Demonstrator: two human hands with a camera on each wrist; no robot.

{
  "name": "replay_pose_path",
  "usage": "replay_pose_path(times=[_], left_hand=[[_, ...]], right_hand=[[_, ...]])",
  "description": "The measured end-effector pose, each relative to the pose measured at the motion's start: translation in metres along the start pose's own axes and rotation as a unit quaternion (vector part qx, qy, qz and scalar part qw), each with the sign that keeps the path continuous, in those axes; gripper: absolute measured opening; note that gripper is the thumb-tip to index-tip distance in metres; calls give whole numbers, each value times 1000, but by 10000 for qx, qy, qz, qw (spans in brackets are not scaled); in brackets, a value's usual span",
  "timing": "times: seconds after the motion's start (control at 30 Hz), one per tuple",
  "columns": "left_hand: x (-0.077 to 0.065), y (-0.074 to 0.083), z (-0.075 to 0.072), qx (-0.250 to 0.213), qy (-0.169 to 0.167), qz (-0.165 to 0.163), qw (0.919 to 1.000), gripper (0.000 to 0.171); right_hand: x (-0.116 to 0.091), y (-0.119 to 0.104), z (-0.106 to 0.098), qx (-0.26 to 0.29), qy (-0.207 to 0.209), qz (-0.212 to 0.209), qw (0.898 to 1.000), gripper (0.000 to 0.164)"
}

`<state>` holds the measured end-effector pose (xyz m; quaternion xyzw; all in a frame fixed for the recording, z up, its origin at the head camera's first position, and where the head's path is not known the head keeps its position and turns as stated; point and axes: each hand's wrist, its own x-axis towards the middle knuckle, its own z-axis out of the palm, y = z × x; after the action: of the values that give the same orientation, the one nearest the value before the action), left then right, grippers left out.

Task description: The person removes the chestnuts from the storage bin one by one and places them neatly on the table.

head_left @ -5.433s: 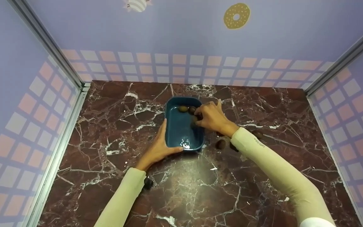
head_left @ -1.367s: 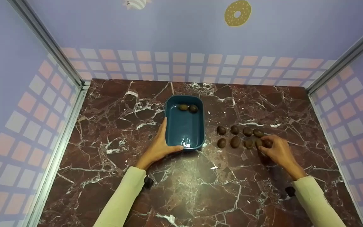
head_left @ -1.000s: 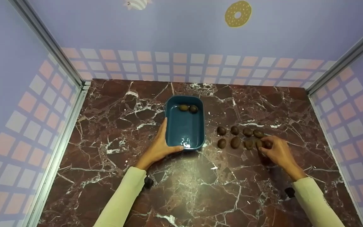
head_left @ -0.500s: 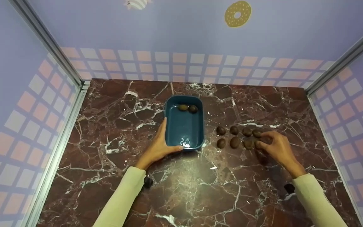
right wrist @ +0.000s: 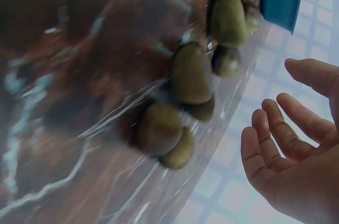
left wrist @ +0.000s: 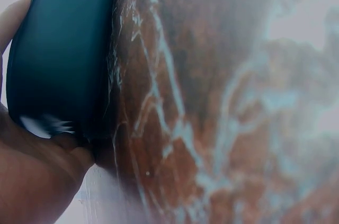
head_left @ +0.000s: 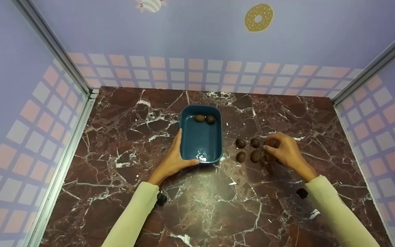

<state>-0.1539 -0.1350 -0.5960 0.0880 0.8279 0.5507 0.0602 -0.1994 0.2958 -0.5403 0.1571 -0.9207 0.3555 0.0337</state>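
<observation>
My left hand (head_left: 172, 159) grips the near left corner of a deep teal rectangular dish (head_left: 201, 144), fingers along its left wall and thumb on the near rim. The left wrist view shows this dish wall (left wrist: 61, 54) close up. Two kiwis (head_left: 199, 118) lie inside against the far wall. Right of the dish, several kiwis (head_left: 241, 157) lie in two rows on the tabletop. My right hand (head_left: 285, 149) is over the right end of these rows, partly hiding them. In the right wrist view its spread fingers (right wrist: 265, 160) hold nothing, apart from the kiwis (right wrist: 190, 73) below.
The dark red marbled tabletop (head_left: 197, 206) has white veins and glossy reflections. A lilac back wall (head_left: 197, 37) with a checked border and doughnut print stands behind it, with side walls (head_left: 19, 137) at left and right. A dark wrist device (head_left: 301, 193) sits beneath my right sleeve.
My right hand was at the dish among the kiwis, then moved to the right end of the rows. Since half a second ago it has shifted left over them. My left hand stays put.
</observation>
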Motion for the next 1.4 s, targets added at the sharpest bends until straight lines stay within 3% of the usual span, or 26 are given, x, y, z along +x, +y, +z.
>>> replay_pose_path(times=[0.5,1.17,1.4], left_hand=[[0,0,-1,179,-27,-56,9998,138],[1,-1,0,102,-60,43,9999,139],[0,-3,0,192,-38,-36,9998,139]], right_hand=[[49,-29,28,314,-83,-472,9984,32],[95,-65,60,831,-413,-874,9918,38],[110,-77,76,1015,-725,-772,9892,36]])
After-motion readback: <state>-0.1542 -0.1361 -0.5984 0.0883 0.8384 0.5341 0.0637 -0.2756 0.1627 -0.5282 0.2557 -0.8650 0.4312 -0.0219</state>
